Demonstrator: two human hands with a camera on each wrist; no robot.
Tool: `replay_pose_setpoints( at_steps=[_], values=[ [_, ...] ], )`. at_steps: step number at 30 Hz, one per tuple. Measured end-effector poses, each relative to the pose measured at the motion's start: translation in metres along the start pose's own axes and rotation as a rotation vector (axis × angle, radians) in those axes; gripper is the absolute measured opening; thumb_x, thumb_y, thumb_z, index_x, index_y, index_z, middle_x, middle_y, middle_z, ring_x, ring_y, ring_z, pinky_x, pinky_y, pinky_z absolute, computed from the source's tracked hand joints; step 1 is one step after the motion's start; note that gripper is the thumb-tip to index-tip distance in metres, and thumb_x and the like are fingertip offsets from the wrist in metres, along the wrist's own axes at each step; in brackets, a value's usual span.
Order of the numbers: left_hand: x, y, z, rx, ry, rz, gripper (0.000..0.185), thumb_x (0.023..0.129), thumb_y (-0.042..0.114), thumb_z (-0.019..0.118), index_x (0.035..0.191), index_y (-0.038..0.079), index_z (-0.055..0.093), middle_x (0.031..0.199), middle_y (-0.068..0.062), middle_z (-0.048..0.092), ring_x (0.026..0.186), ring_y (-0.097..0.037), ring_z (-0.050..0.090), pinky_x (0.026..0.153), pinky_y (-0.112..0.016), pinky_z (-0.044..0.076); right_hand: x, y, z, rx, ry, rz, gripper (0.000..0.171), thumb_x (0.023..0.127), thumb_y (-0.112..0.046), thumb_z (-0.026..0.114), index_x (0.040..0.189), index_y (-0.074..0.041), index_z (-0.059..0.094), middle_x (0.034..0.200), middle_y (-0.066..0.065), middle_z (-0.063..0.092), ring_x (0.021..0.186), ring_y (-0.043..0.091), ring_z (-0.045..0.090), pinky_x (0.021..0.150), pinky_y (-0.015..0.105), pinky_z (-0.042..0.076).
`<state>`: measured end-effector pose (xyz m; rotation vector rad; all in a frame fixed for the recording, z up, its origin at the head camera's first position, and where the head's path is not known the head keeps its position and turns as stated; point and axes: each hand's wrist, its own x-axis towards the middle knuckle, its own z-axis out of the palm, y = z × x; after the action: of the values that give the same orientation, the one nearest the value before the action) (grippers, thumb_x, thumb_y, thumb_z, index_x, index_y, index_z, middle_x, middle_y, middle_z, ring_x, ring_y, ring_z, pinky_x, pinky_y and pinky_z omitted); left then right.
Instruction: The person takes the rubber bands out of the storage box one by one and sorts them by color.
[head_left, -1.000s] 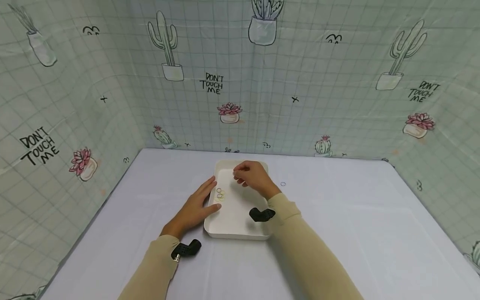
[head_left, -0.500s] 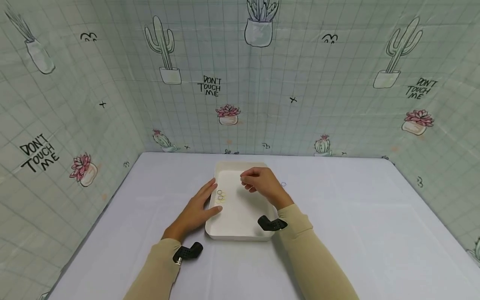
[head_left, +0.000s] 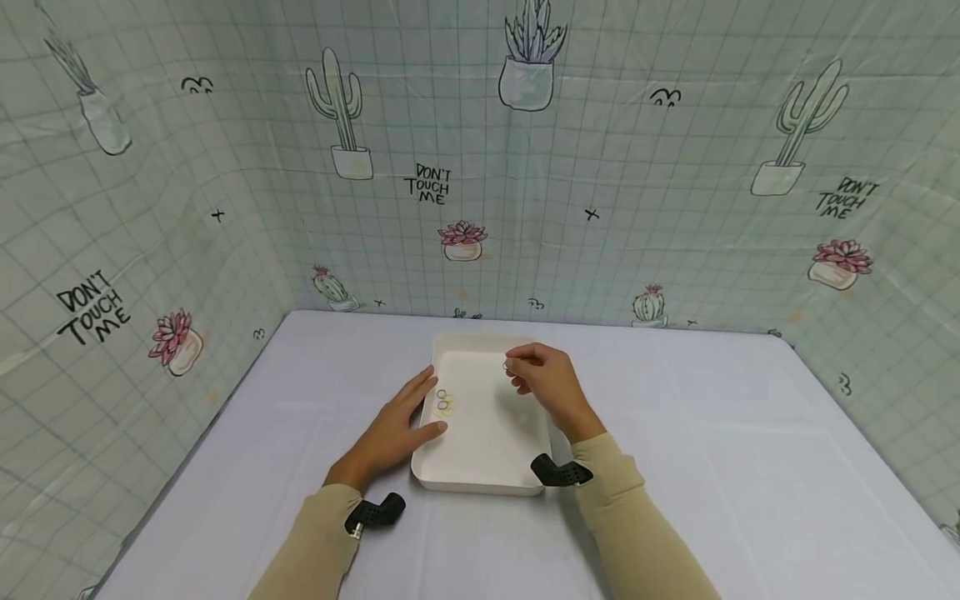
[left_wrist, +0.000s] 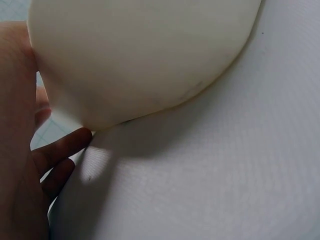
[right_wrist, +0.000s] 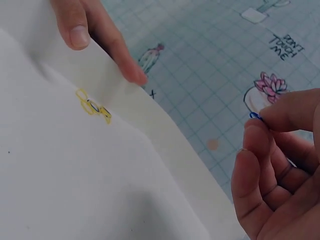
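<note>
A shallow white tray (head_left: pixel 480 454) lies before me. My left hand (head_left: pixel 386 435) rests on its left side, straight fingers along the rim and thumb reaching over the edge. In the left wrist view, that hand (left_wrist: pixel 20 130) lies against the tray's outer wall (left_wrist: pixel 140 55). My right hand (head_left: pixel 555 383), over the tray's right side, pinches a small blue rubber band (right_wrist: pixel 255 115) between thumb and index finger, its other fingers curled below. Several small yellow and dark blue bands (right_wrist: pixel 93 106) lie together inside the tray by its left wall, near my left thumb (right_wrist: pixel 79 37).
The tray stands on a table with a white cover (head_left: pixel 697 467). Behind and at both sides hangs a pale green gridded cloth (head_left: pixel 375 250) with printed cacti and lettering. A black wrist camera (head_left: pixel 375 510) sits on my left wrist, another camera (head_left: pixel 561 472) on my right.
My right hand has moved right and slightly toward me, still pinching the band. It now covers where a loose band showed on the table beside the tray. The left hand stays put.
</note>
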<state>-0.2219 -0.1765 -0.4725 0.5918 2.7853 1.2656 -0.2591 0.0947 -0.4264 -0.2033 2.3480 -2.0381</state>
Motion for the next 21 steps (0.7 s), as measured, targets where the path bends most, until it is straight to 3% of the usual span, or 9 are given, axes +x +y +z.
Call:
replay_pose_setpoints(
  at_steps=[8,15,21],
  values=[
    [0.000,0.001,0.003,-0.004,-0.010,-0.003,0.080,0.093,0.038,0.069,0.158,0.009,0.032,0.166,0.004,0.017,0.151,-0.027,0.017,0.117,-0.058,0.021,-0.008,0.004,-0.017,0.016,0.046,0.019,0.026,0.095,-0.015,0.068,0.112,0.004,0.069,0.097,0.017,0.069,0.088,0.040,0.063,0.071,0.032,0.056],
    [-0.002,0.002,0.002,-0.005,-0.003,0.002,0.080,0.093,0.037,0.069,0.158,0.008,0.032,0.166,0.003,0.017,0.151,-0.027,0.017,0.116,-0.059,0.021,-0.013,0.009,-0.031,-0.053,0.074,-0.002,0.026,0.095,-0.016,0.069,0.111,0.005,0.070,0.095,0.017,0.070,0.079,0.024,0.064,0.071,0.031,0.057],
    [-0.002,0.002,0.002,0.026,-0.002,0.030,0.079,0.095,0.039,0.066,0.158,0.008,0.031,0.167,0.002,0.017,0.151,-0.029,0.017,0.116,-0.060,0.020,-0.017,0.014,-0.046,-0.050,0.103,0.022,0.024,0.095,-0.017,0.069,0.110,0.002,0.070,0.095,0.014,0.069,0.083,0.025,0.064,0.073,0.032,0.058]
  ],
)
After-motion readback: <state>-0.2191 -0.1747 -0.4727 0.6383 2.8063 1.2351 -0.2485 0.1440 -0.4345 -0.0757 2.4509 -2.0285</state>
